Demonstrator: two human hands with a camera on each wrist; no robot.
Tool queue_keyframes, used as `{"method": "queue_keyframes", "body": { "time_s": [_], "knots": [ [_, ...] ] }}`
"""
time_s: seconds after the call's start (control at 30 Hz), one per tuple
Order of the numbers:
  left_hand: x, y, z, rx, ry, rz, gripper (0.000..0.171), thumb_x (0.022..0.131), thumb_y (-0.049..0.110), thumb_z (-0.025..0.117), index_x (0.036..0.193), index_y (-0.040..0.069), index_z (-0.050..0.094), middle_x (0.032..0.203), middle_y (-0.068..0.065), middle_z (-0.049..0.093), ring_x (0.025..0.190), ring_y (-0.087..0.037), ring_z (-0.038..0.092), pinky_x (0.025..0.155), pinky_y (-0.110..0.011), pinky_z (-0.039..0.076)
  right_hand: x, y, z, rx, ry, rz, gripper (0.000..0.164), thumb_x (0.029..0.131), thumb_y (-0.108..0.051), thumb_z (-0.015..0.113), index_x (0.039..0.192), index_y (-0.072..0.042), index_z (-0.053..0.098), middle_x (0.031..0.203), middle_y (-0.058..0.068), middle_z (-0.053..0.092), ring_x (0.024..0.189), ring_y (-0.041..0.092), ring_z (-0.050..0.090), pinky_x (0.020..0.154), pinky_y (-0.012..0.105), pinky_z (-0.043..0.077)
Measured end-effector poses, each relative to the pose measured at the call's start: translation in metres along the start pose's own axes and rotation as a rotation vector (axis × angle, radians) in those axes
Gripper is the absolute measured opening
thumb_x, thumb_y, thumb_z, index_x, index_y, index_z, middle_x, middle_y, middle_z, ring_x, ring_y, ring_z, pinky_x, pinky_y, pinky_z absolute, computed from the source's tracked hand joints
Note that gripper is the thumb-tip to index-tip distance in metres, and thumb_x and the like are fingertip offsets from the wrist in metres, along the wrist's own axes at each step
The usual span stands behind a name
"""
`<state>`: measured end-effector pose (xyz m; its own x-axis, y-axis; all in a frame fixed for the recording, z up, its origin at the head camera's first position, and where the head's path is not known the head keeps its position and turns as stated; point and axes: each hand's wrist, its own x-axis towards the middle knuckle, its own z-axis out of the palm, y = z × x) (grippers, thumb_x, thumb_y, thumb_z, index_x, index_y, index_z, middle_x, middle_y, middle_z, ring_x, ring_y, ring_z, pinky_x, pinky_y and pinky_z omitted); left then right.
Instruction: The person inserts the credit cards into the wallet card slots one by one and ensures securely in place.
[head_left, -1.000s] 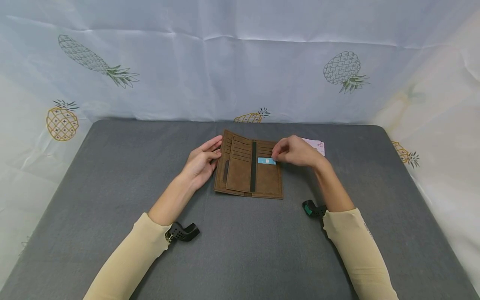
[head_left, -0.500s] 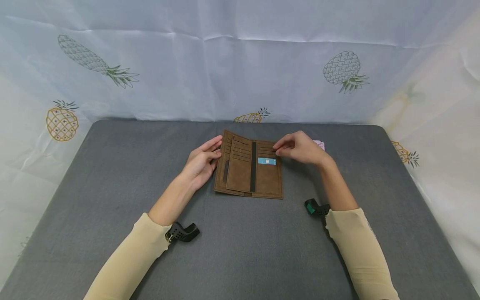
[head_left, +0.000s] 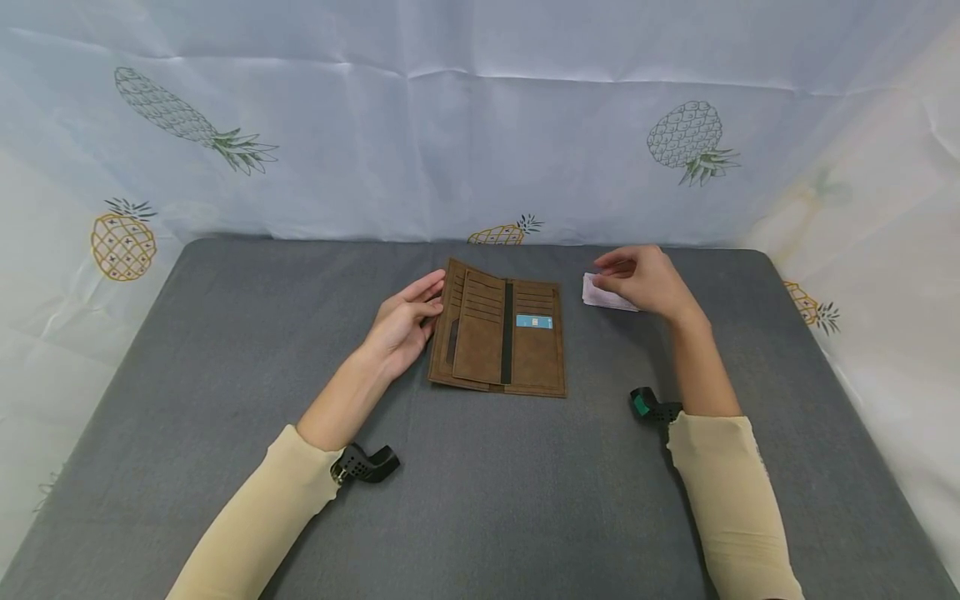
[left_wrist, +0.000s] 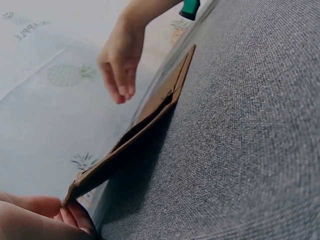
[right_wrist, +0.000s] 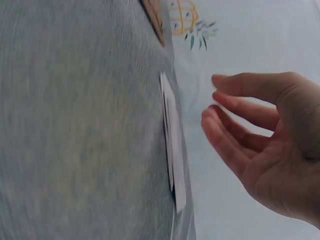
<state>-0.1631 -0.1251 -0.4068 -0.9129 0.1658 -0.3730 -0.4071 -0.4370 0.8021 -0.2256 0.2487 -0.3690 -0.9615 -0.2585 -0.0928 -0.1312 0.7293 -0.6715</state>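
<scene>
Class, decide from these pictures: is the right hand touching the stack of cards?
Apart. The right wrist view shows a clear gap between the right hand and the cards.

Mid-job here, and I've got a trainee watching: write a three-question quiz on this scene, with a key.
1. Which hand grips an edge of the open wallet?
2. True or false: the right hand is touching the pale cards.
3. In the head view, where is the blue card relative to the wallet's dark strip? A) left of it B) right of it C) on it

Key: 1. The left hand. 2. False; the right wrist view shows a gap. 3. B.
</scene>
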Motion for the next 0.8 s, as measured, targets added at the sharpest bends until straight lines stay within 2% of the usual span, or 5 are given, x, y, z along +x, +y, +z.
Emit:
{"method": "queue_keyframes", "body": {
  "time_s": [0.13,0.23,0.5,0.8],
  "knots": [
    [0.0,0.0,0.0,-0.002,0.006,0.0,0.064,0.107,-0.01,0.048,0.166,0.015,0.046,0.133,0.01,0.055,0.117,-0.01,0.049,0.105,-0.028,0.036,0.0,0.01,-0.007,-0.076,-0.026,0.042,0.046,0.103,-0.021,0.074,0.14,0.005,0.068,0.14,0.032,0.068,0.129,0.045,0.066,0.101,0.056,0.057],
    [0.0,-0.001,0.001,-0.004,0.007,-0.002,0.064,0.107,-0.011,0.048,0.166,0.014,0.046,0.133,0.01,0.055,0.117,-0.01,0.048,0.104,-0.027,0.037,0.0,0.017,-0.01,-0.145,-0.061,0.057,0.053,0.1,-0.022,0.077,0.141,0.009,0.066,0.143,0.035,0.064,0.13,0.047,0.063,0.105,0.063,0.052],
    [0.0,-0.002,0.002,0.004,0.006,-0.003,0.063,0.107,-0.01,0.049,0.165,0.015,0.048,0.134,0.009,0.054,0.117,-0.011,0.049,0.104,-0.028,0.037,0.002,0.024,-0.013,-0.223,-0.114,0.076,0.062,0.096,-0.024,0.082,0.144,0.011,0.063,0.145,0.036,0.062,0.119,0.042,0.061,0.101,0.059,0.049],
    [-0.001,-0.003,0.003,0.001,0.01,-0.001,0.064,0.106,-0.011,0.05,0.165,0.015,0.048,0.134,0.009,0.054,0.116,-0.011,0.049,0.103,-0.029,0.036,0.001,0.027,-0.012,-0.227,-0.083,0.095,0.062,0.095,-0.027,0.085,0.14,0.011,0.064,0.139,0.034,0.064,0.116,0.042,0.059,0.101,0.061,0.049]
  ]
}}
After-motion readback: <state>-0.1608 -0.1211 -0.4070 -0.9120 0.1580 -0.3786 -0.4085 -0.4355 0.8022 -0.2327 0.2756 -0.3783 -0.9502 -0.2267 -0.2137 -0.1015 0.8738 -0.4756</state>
